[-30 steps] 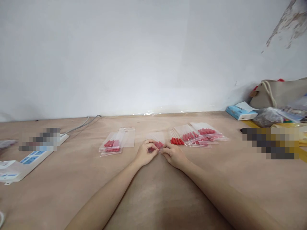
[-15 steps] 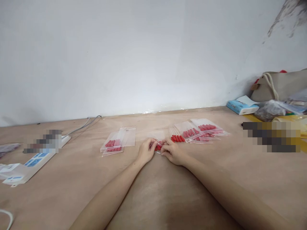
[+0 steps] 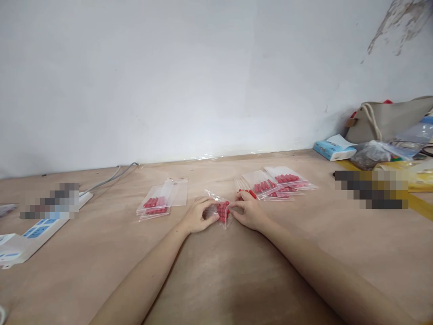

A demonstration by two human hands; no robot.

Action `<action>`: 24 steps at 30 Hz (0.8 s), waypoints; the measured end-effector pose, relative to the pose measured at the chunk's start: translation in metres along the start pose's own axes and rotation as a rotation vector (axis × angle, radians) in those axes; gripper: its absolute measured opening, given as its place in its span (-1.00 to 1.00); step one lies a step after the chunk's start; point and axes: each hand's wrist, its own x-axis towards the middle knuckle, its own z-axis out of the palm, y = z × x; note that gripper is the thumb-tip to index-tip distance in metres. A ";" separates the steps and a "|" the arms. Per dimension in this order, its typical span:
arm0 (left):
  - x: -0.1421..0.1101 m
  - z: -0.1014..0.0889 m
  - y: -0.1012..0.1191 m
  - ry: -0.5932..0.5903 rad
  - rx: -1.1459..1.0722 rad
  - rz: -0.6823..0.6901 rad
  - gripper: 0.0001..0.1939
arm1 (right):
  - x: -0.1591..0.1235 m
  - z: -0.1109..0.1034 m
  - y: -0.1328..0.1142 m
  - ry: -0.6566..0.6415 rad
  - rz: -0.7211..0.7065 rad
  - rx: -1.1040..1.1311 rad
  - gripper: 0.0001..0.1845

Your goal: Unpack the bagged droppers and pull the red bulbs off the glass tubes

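Note:
Between my hands is a small clear zip bag (image 3: 222, 221) with several red-tipped sticks (image 3: 223, 208) in it, the red ends toward the right. My left hand (image 3: 199, 214) curls round its left part, thumb in front and fingers behind. At the right edge of the bag, the thumb and forefinger of my right hand (image 3: 249, 211) pinch the plastic. Just behind my right hand lie loose sticks (image 3: 241, 183) with red ends, partly hidden by the fingers. Right of them spreads a pile of filled zip bags (image 3: 286, 176).
Left of my hands lie more filled bags (image 3: 154, 205) and a flat bag (image 3: 177, 192) without red in it. A white power strip (image 3: 50, 230) with a grey cable stands at the left. Back right are a blue tissue pack (image 3: 333, 149), plastic bags (image 3: 372, 153) and a beige bag (image 3: 392, 119).
The bag between my hands has turned, and more of its red ends show. My left hand has opened wider around it. The whole view has shifted slightly.

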 end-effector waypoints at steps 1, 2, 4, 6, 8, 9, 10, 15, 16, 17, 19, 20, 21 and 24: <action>-0.001 -0.001 0.001 -0.007 0.016 0.016 -0.60 | 0.000 0.000 0.000 0.005 0.013 -0.056 -0.84; -0.002 -0.002 0.002 -0.012 0.025 0.027 -0.56 | 0.000 0.000 0.000 -0.005 0.028 -0.097 -0.84; -0.004 -0.002 0.003 0.002 0.028 0.027 -0.55 | 0.001 -0.001 -0.002 -0.061 0.055 -0.112 -0.85; -0.005 -0.001 0.003 0.028 0.019 0.011 -0.57 | 0.002 -0.002 -0.006 -0.116 0.076 -0.055 -0.83; -0.005 0.000 0.002 0.043 0.003 -0.002 -0.59 | 0.002 -0.003 -0.008 -0.144 0.098 0.028 -0.77; -0.005 0.001 0.001 0.048 -0.003 -0.006 -0.60 | 0.003 -0.002 -0.009 -0.147 0.107 0.065 -0.73; -0.005 0.002 0.000 0.055 -0.004 -0.011 -0.61 | 0.002 -0.002 -0.009 -0.144 0.113 0.097 -0.69; -0.006 0.006 -0.004 0.084 0.010 -0.063 -0.57 | 0.002 0.002 -0.007 -0.070 0.075 0.208 -0.64; -0.006 0.006 -0.005 0.085 0.004 -0.075 -0.54 | 0.003 0.002 -0.007 -0.060 0.076 0.222 -0.64; -0.006 0.006 -0.005 0.085 -0.003 -0.084 -0.52 | 0.004 0.003 -0.008 -0.056 0.089 0.228 -0.65; -0.006 0.006 -0.005 0.080 -0.010 -0.084 -0.50 | 0.006 0.005 -0.009 -0.056 0.148 0.221 -0.72; -0.006 0.005 -0.005 0.076 -0.006 -0.077 -0.51 | 0.006 0.005 -0.010 -0.063 0.184 0.212 -0.78; -0.006 0.005 -0.005 0.073 0.002 -0.067 -0.52 | 0.007 0.006 -0.011 -0.074 0.218 0.206 -0.84; -0.006 0.003 -0.004 0.066 0.017 -0.057 -0.55 | 0.009 0.007 -0.014 -0.081 0.297 0.232 -0.83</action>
